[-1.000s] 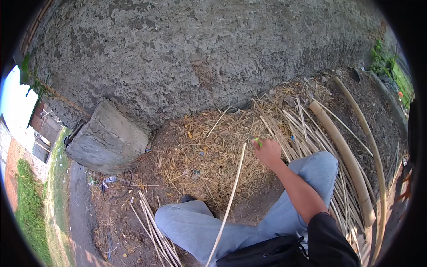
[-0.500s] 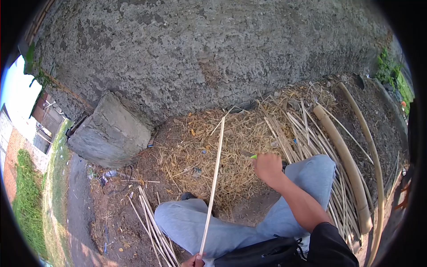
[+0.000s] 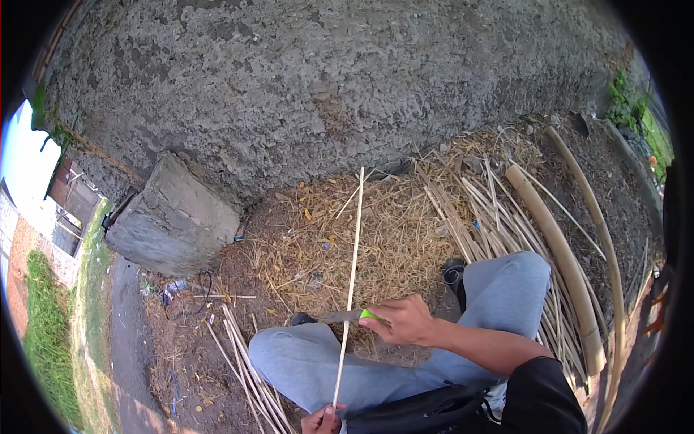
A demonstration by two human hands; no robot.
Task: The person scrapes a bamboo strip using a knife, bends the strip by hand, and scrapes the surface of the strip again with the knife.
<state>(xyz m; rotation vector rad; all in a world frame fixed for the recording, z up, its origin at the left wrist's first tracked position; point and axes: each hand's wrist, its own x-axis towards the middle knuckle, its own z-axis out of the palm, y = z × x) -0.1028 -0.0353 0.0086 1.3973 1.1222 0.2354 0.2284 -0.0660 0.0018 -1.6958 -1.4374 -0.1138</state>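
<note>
My right hand [image 3: 403,320] is closed round the green handle of a knife [image 3: 340,316], whose blade points left and lies across a thin pale bamboo strip [image 3: 354,253]. The strip stands lengthwise in front of me, its far end near the foot of the wall. At the bottom edge, my left hand [image 3: 322,419] pinches the strip's near end. Straw-like shavings [image 3: 390,239] cover the ground beyond the strip and my bent knees.
A rough wall [image 3: 325,87] runs along the back. At the left stands a concrete block [image 3: 177,217], with cut strips [image 3: 249,369] nearer my knee. To the right lie many more strips [image 3: 506,224], a thick bamboo piece [image 3: 557,246] and a long curved pole [image 3: 596,217].
My right hand has brought the knife left and toward me, onto the strip. My left hand came into view at the bottom with the strip, which has swung more upright.
</note>
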